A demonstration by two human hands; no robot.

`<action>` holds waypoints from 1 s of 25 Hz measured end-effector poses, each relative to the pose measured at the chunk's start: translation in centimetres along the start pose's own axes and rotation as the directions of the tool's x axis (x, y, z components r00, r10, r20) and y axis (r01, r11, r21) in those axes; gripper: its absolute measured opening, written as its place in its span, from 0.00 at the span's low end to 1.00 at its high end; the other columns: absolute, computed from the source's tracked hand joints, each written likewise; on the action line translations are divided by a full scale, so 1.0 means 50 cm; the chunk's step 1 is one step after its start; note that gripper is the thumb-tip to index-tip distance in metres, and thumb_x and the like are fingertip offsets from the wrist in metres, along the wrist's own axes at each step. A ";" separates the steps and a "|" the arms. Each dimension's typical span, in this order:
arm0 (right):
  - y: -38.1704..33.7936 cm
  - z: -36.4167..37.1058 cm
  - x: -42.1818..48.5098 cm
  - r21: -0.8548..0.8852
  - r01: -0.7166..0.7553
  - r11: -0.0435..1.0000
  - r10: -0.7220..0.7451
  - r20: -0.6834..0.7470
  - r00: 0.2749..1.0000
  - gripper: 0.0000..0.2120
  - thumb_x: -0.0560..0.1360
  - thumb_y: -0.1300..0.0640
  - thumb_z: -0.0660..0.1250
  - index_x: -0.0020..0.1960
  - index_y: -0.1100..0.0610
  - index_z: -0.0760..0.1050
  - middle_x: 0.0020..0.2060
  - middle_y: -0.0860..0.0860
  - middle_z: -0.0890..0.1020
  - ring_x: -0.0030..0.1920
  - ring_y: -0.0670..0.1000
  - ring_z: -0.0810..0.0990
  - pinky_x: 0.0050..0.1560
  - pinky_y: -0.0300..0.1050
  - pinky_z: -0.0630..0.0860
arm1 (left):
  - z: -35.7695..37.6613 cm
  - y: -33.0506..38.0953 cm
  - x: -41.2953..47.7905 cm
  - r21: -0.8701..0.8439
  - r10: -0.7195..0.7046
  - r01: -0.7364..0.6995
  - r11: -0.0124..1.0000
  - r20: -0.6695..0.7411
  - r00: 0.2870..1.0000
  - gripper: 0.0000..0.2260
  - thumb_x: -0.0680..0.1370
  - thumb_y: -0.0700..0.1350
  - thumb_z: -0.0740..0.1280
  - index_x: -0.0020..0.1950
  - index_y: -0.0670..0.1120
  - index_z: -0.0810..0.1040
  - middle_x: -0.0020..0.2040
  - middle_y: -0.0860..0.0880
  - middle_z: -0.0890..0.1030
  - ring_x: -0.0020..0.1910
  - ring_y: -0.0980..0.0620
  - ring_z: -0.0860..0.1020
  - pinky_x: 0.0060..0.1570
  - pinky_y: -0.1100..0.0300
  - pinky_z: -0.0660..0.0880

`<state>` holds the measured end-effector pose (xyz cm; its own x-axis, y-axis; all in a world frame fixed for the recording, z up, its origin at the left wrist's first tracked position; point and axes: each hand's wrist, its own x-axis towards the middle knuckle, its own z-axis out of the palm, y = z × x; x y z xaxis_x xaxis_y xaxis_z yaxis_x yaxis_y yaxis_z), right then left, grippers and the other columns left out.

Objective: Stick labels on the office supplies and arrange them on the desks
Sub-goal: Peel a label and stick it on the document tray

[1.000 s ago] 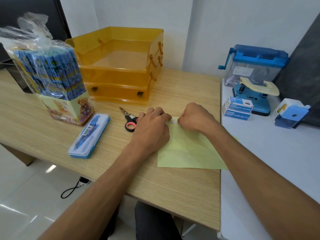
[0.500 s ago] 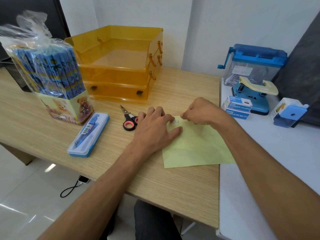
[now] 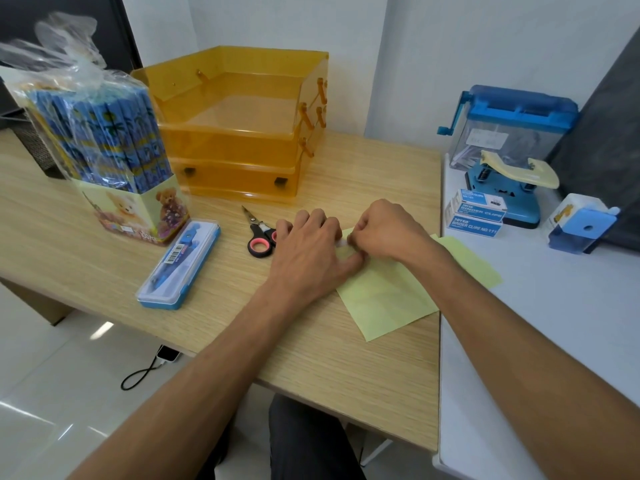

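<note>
Peeling carries a risk: the white label (image 3: pixel 343 242), pinched by the right hand (image 3: pixel 384 233), may be torn if the yellow sheet (image 3: pixel 388 299), pressed under the flat left hand (image 3: pixel 311 251), is dragged.

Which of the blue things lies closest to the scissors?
The flat blue case with a barcode sticker, just left of the scissors on the wooden desk; the other blue things stand farther off.

Your left hand (image 3: pixel 308 247) and right hand (image 3: pixel 388 233), both forearms (image 3: pixel 207 368) bare to the view's edge; dark grey trousers (image 3: pixel 311 441) cover your lap.
</note>
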<state>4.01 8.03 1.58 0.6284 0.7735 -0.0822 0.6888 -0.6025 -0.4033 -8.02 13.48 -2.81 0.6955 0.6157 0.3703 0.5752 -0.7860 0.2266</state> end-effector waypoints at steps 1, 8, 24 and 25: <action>0.000 0.000 0.001 -0.009 0.002 1.000 -0.002 0.001 1.000 0.08 0.71 0.52 0.70 0.48 0.55 0.80 0.43 0.51 0.82 0.45 0.53 0.81 0.50 0.49 0.79 | 0.001 -0.001 0.000 -0.001 0.000 0.000 1.000 -0.001 1.000 0.21 0.74 0.65 0.60 0.54 0.49 0.76 0.52 0.52 0.74 0.54 0.50 0.69 0.54 0.51 0.61; -0.005 0.008 -0.012 -0.116 0.078 0.990 -0.077 0.016 0.997 0.08 0.77 0.54 0.64 0.51 0.55 0.79 0.47 0.52 0.82 0.48 0.54 0.80 0.50 0.50 0.78 | 0.000 -0.001 0.001 0.016 -0.001 0.001 1.000 0.014 1.000 0.24 0.75 0.67 0.59 0.59 0.50 0.76 0.55 0.52 0.74 0.56 0.51 0.69 0.55 0.51 0.61; 0.014 -0.026 -0.009 0.131 0.082 0.988 -0.094 0.091 0.991 0.09 0.72 0.49 0.73 0.42 0.55 0.82 0.39 0.48 0.81 0.43 0.48 0.79 0.47 0.45 0.77 | -0.001 0.003 -0.001 -0.003 -0.016 0.016 1.000 0.012 1.000 0.24 0.74 0.67 0.61 0.61 0.53 0.78 0.55 0.52 0.75 0.57 0.50 0.69 0.55 0.52 0.62; 0.010 -0.019 -0.011 0.106 0.076 0.991 -0.086 0.095 0.992 0.09 0.71 0.48 0.74 0.41 0.54 0.81 0.40 0.48 0.82 0.45 0.50 0.80 0.50 0.47 0.78 | -0.002 0.003 -0.001 -0.009 -0.018 0.018 1.000 0.010 1.000 0.23 0.74 0.66 0.62 0.60 0.52 0.78 0.55 0.52 0.75 0.57 0.50 0.69 0.56 0.52 0.62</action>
<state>4.37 7.12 2.30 0.5296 0.8376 -0.1339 0.6919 -0.5179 -0.5030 -8.00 13.31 -2.71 0.6892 0.6302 0.3576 0.5835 -0.7753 0.2417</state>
